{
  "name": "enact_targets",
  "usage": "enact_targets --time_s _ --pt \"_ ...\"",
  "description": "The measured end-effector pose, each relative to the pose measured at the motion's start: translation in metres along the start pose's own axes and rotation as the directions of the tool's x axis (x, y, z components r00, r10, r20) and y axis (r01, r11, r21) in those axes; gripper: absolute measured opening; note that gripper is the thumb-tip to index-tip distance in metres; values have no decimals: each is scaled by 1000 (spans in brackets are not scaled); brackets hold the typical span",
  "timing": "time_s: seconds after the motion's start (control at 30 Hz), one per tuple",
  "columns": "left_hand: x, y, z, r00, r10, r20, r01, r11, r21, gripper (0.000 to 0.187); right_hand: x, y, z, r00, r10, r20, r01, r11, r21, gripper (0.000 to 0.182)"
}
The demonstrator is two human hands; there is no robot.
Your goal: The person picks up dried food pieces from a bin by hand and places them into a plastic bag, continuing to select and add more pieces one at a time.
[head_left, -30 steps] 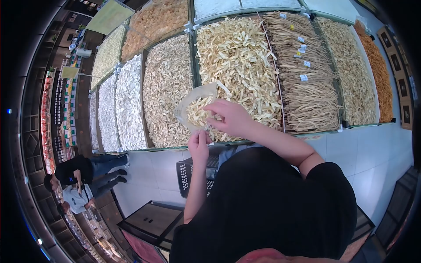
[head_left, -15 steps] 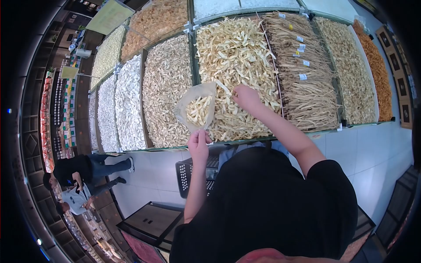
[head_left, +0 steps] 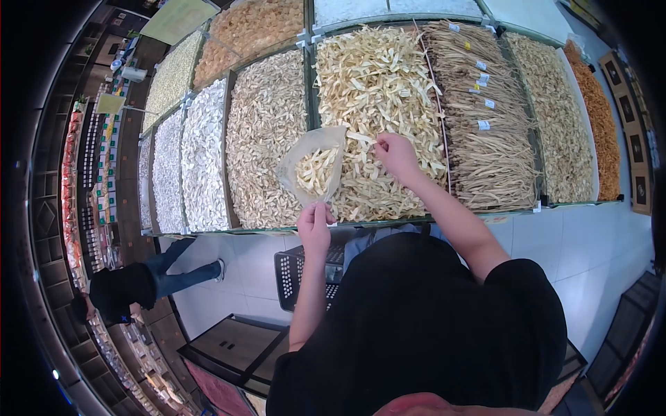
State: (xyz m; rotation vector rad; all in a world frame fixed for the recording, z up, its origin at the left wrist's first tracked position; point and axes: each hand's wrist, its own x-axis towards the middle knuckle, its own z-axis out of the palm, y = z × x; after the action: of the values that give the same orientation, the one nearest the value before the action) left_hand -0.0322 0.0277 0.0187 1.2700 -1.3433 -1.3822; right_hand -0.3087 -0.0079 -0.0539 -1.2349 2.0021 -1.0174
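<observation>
My left hand (head_left: 315, 225) is closed on the near edge of a translucent plastic bag (head_left: 288, 165), which spreads open above the bins. Pale yellow dried slices (head_left: 316, 172) lie inside the bag. To the right of it, my right hand (head_left: 399, 159) pinches a long, pale dried slice (head_left: 359, 138) that points left toward the bag's rim. Beneath the right hand is a bin heaped with the same kind of dried slices (head_left: 374, 76). The bag partly covers a neighbouring bin of smaller beige slices (head_left: 267, 111).
Bundled thin brown roots (head_left: 485, 159) with small labels fill the bin to the right. White slices (head_left: 206, 159) fill one to the left. A black perforated basket (head_left: 288, 277) sits below the counter. Another person (head_left: 125, 291) stands at the lower left near shelves.
My right hand has shifted slightly right and down, and the pinched slice now lies more level. My left hand keeps hold of the bag. The person at lower left has moved.
</observation>
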Motion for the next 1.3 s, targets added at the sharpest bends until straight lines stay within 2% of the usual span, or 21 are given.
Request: enact_targets --time_s 0.13,0.23,0.33,0.43,0.53,0.63,0.77,0.87,0.97,1.07,1.27,1.3 --pt "0 -2 -1 1000 0 16 -1 1000 16 24 -21 -4 -31 991 -30 -129 55 979 195 16" --pt "0 -6 -2 1000 -5 16 5 1000 29 24 -37 -24 -57 991 -2 -131 56 914 402 14" --pt "0 -4 0 1000 -8 28 8 1000 18 24 -54 -64 -87 987 -70 -148 133 867 480 10" --pt "-1 -4 2 1000 -12 17 12 1000 -4 25 -66 -97 -99 964 -205 -167 261 837 481 6" --pt "-4 2 4 1000 -25 10 25 1000 9 26 -68 -122 -95 920 -365 -140 390 838 382 7" --pt "-3 5 4 1000 -28 13 28 1000 12 25 -65 -133 -65 899 -409 -157 438 833 337 14" --pt "-1 -2 0 1000 -14 24 13 1000 23 25 -52 -129 -20 874 -485 1 479 863 163 25" --pt "0 0 -1 1000 -15 17 15 1000 12 25 -56 -130 -27 869 -495 12 491 864 113 26" --pt "0 -2 -2 1000 -5 14 4 1000 11 25 -59 -117 -52 908 -411 79 393 902 179 26" --pt "1 -5 -4 1000 4 22 -4 1000 -4 25 -55 -69 -61 964 -260 56 248 954 168 27" --pt "1 -6 -6 1000 -4 20 5 1000 -26 25 -61 13 -89 999 -29 -25 26 992 -122 30" --pt "1 -5 -6 1000 -3 18 4 1000 -30 25 -61 27 -89 997 -56 -46 48 984 -172 30"
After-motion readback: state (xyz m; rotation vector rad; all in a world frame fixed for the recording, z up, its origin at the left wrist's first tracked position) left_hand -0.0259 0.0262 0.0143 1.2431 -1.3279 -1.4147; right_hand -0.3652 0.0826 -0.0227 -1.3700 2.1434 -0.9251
